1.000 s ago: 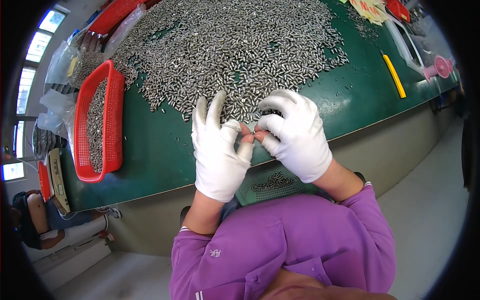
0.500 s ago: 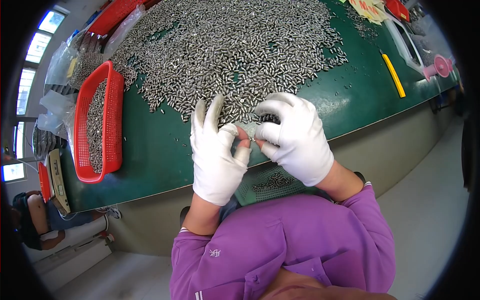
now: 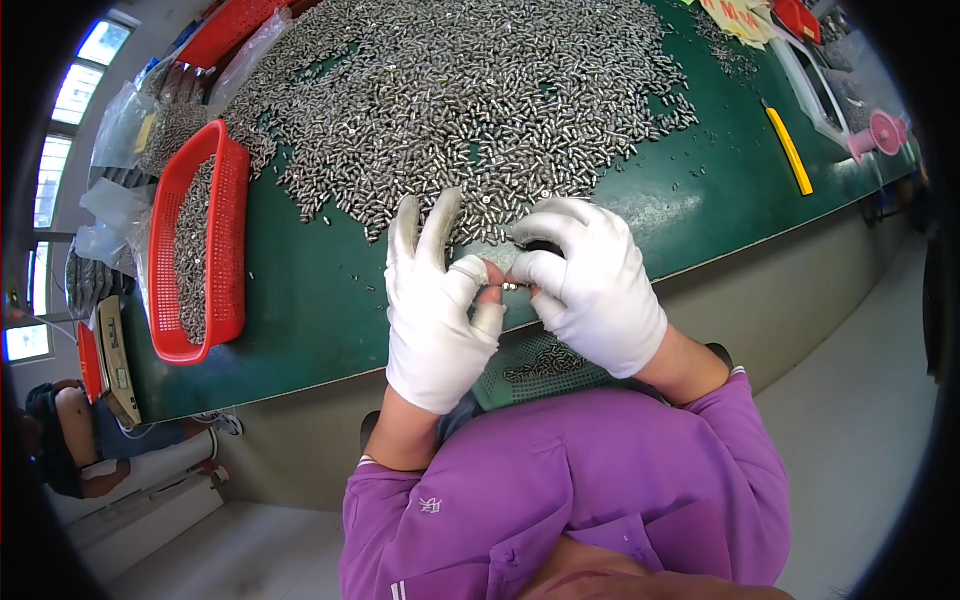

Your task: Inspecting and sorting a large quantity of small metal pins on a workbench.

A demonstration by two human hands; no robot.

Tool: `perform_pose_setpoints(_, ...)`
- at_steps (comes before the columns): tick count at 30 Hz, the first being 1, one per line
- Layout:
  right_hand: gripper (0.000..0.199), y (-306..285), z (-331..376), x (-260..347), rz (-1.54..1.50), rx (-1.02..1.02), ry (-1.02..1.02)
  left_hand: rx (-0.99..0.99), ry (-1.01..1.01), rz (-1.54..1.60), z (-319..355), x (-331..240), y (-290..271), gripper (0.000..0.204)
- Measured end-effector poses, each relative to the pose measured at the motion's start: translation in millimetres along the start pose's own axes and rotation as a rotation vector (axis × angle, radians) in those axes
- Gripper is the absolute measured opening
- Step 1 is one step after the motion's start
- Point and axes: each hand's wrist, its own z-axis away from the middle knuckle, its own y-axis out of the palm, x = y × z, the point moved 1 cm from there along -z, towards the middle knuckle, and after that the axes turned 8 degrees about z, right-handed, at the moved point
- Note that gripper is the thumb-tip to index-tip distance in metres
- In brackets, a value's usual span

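Both my hands wear white gloves with the thumb and index fingertips bare. Between the fingertips sits a tiny shiny metal piece (image 3: 510, 287), too small to make out in detail. My left hand (image 3: 432, 325) pinches at its left side with thumb and index finger, the other fingers stretched out toward the heap. My right hand (image 3: 603, 290) curls in from the right, its thumb and index finger at the same piece. Just beyond the fingers spreads a large heap of small cylindrical metal parts (image 3: 470, 110) on the green tabletop (image 3: 310, 330).
A red basket (image 3: 240, 235) of metal parts stands left. Below the table's front edge is a green basket (image 3: 493, 388) with dark metal parts. Right lie a yellow cutter (image 3: 790, 152) and a pink round object (image 3: 884, 133). A scale (image 3: 118, 365) and a seated person (image 3: 80, 440) are far left.
My left hand has shifted slightly right and the right hand's fingertips have tilted a little. The metal piece shows more plainly between them.
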Motion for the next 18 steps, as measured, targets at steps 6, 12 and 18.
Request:
perform_pose_setpoints(6,0.008,-13.7,9.8,-5.3,-0.109,0.044,-0.121,0.217,0.262,0.091,-2.1,-2.4,-12.6,0.015)
perform_pose_setpoints(12,0.022,-11.5,4.8,-9.6,0.123,-0.066,0.084,-0.009,0.063,0.058,4.6,4.0,-1.9,0.026)
perform_pose_setpoints(18,0.017,-3.0,-9.5,-11.7,0.126,-0.075,0.000,-0.106,0.008,-0.134,-10.0,4.2,9.6,0.024)
